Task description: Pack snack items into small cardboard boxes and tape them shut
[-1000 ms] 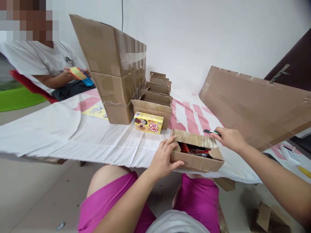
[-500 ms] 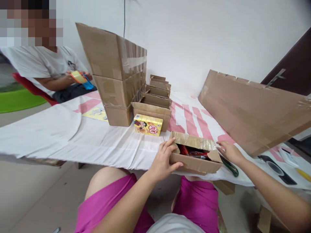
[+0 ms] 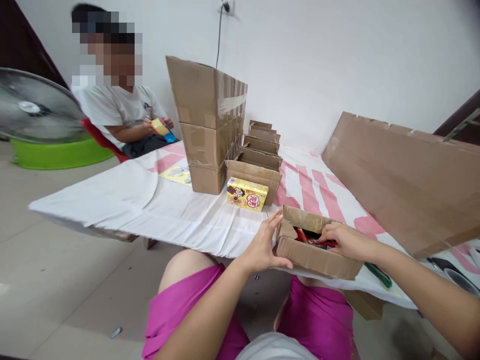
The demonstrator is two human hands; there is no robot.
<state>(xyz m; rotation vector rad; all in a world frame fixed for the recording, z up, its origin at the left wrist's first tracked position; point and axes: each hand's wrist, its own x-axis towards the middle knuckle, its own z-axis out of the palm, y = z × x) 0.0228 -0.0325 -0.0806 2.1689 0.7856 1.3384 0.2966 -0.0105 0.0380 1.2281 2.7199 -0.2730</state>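
A small open cardboard box (image 3: 318,257) sits at the table's near edge in front of me. My left hand (image 3: 262,245) grips its left end, thumb on the near side and fingers at the far corner. Inside lie red and dark shiny packets (image 3: 302,236), partly hidden by the flaps and my fingers. My right hand (image 3: 343,240) reaches over the box's right part, its fingertips closed on a red packet in the opening. A yellow printed carton (image 3: 247,194) stands beyond the box to the left. Right of the box lies a green-handled tool (image 3: 378,275), partly covered by my right forearm.
Stacked taped cartons (image 3: 204,145) rise on the left, beside a row of open cardboard boxes (image 3: 258,162). A large cardboard panel (image 3: 397,180) leans on the right. Across the table, a seated person (image 3: 112,112) holds a tape dispenser (image 3: 163,129). A fan (image 3: 30,107) stands far left.
My right hand has moved from beside the box's right end into its opening, onto the red packet. My left hand stays on the left end. The view has swung left.
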